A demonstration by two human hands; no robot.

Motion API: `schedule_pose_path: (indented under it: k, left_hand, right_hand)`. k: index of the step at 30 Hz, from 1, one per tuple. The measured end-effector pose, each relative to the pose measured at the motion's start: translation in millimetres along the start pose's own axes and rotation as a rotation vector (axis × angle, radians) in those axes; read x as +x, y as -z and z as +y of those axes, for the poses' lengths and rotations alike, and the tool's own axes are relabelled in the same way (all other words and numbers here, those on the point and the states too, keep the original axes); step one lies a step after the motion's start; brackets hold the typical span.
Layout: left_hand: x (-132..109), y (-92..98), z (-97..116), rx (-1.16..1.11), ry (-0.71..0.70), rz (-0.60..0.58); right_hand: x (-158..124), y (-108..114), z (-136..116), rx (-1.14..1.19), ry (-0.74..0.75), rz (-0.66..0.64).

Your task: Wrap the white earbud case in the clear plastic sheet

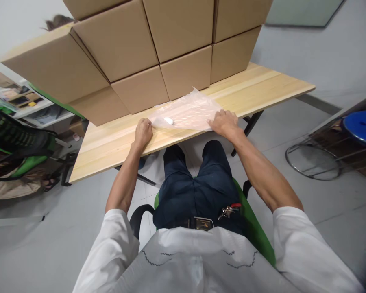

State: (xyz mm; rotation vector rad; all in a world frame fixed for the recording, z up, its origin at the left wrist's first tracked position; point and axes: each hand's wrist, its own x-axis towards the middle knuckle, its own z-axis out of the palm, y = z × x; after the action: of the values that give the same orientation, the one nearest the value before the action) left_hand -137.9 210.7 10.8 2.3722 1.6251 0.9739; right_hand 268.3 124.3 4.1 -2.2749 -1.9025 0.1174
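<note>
A translucent pinkish sheet of bubble wrap lies spread on the wooden table near its front edge. On its left part rests a small white rounded object, too small to name; whether the film covers it I cannot tell. My left hand is closed at the wrap's left corner, fingers curled. At the opposite end my right hand grips the right edge, thumb toward the middle and fingers bent over the film.
Stacked cardboard boxes form a wall right behind the wrap. A blue stool stands at the right, a green-and-black chair at the left. Shelves hold items behind it. Someone's hair shows above the boxes.
</note>
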Motion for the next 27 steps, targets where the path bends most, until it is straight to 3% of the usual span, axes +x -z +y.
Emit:
schedule_pose_path:
  k: [5, 9, 11, 14, 19, 22, 27]
  left_hand:
    - [14, 34.1, 1, -0.069, 0.008, 0.080]
    - [39, 53.5, 30, -0.196, -0.118, -0.028]
    - [44, 46.0, 53, -0.224, -0.145, -0.113]
    - [35, 13.4, 86, -0.221, -0.128, -0.179]
    - [-7, -40.8, 111, 0.006, 0.105, -0.208]
    - [-22, -49.0, 114, 0.167, 0.188, -0.246]
    - [-23, -42.7, 114, 0.307, 0.206, -0.299]
  right_hand:
    - [-10, 6, -21, 0.044, 0.099, 0.079]
    - [-13, 10, -61, 0.113, 0.261, 0.099]
    - [-14, 10, -83, 0.108, 0.294, 0.056]
    - [-13, 9, -105, 0.111, 0.318, -0.043]
    - [-6, 2, -100, 0.128, 0.333, -0.165]
    - [2, -3, -83, 0.128, 0.326, -0.184]
    - [15, -5, -56, 0.113, 0.247, -0.166]
